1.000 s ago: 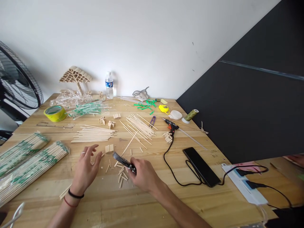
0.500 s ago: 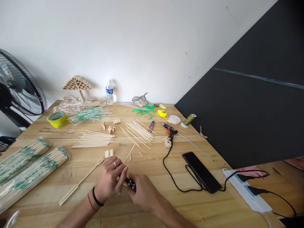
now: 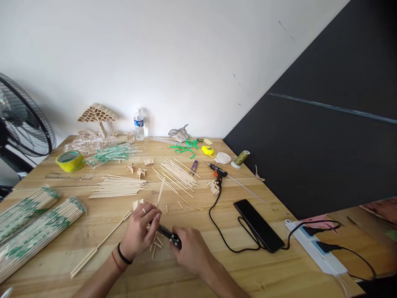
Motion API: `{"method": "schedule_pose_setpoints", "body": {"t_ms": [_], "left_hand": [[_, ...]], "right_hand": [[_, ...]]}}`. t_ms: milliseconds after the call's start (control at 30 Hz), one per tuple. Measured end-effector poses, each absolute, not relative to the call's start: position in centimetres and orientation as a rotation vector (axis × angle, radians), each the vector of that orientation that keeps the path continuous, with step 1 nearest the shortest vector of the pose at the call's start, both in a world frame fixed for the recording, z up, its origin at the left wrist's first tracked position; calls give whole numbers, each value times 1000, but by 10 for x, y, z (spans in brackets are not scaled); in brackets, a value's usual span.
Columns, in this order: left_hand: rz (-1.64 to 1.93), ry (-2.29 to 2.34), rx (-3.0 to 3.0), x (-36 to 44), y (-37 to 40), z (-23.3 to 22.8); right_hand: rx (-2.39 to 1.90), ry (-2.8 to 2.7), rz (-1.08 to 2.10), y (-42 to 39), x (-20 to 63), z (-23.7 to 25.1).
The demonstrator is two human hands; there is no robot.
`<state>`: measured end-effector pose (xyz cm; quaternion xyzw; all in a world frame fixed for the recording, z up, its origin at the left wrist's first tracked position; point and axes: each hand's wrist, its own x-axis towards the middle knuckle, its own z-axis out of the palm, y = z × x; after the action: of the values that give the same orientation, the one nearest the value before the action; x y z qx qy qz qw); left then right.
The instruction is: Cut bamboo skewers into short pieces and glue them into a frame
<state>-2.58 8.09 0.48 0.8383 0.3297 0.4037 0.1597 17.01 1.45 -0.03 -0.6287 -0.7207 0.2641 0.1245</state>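
While the left hand [image 3: 140,231] pinches a thin pale wooden stick [image 3: 160,193] that slants up and away from its fingertips, the right hand [image 3: 190,250] is wrapped tight around the dark handles of a small metal cutter [image 3: 167,233], whose nose points toward the left fingers. The two hands sit close together at the near middle of the light wooden table [image 3: 186,281], over a scatter of short cut stick pieces [image 3: 156,244]. Whether the blades are closed on the stick I cannot tell; the left fingers hide that spot.

Further back lie a loose fan of long bare sticks [image 3: 178,173] and a flatter pile of them [image 3: 118,186]; wrapped bundles of sticks with green print [image 3: 34,229] rest at the left edge. A black and orange glue gun [image 3: 217,171] lies to the right, its black cord [image 3: 217,223] curling near a black phone [image 3: 258,225].

As I judge it, the main risk is to the left fingertips, which are just beside the cutter's nose: a squeeze with the stick held so short could nip skin. A cut piece could also spring off among the scraps, since nothing shields it, and the stick's long free end may flick up if the grip is loose
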Motion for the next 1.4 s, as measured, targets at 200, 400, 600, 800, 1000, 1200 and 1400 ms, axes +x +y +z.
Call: {"method": "schedule_pose_setpoints", "body": {"t_ms": [200, 400, 600, 800, 1000, 1200, 1400], "left_hand": [[1233, 1095, 2238, -51, 86, 10], [1016, 850, 2196, -47, 61, 10], [837, 745, 2127, -44, 55, 14], [989, 1050, 1974, -88, 80, 10], [885, 1371, 1957, -116, 95, 2], [635, 1621, 2204, -115, 99, -8], [649, 1490, 2150, -109, 93, 2]], "right_hand": [[-1792, -1989, 793, 15, 183, -1], [-1398, -1443, 1161, 30, 168, -1], [-1178, -1106, 1349, 58, 141, -3], [-1167, -981, 1301, 65, 144, -20], [-1190, -935, 1305, 59, 151, -27], [-1175, -915, 1301, 58, 151, -26], [-1103, -864, 1301, 57, 151, -29]]}}
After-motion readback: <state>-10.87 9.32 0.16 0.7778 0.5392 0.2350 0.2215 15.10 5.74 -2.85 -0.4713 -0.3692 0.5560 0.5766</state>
